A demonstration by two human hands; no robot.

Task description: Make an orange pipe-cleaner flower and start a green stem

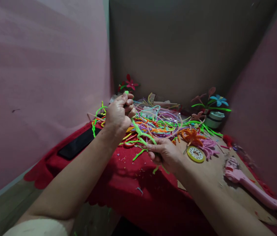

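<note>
Bright green pipe cleaners [139, 132], twisted together, stretch between my two hands above the front of the table. My left hand [120, 111] is raised and closed round their upper end, and a green tip pokes out over the thumb. Lower and to the right, my right hand [164, 151] pinches the branching strands between thumb and fingers. Loose green ends hang below that hand. Behind both hands lies a tangled heap of coloured pipe cleaners [163, 126], with red-handled scissors [130, 143] partly buried at its front edge.
A dark phone [78, 144] lies on the red cloth [128, 177] at left. On the right are a cardboard sheet [209, 177], a yellow spool [195, 154], orange pipe cleaners [191, 136] and a pink glue gun [249, 185]. A small pot [214, 119] with a blue flower [219, 100] stands behind.
</note>
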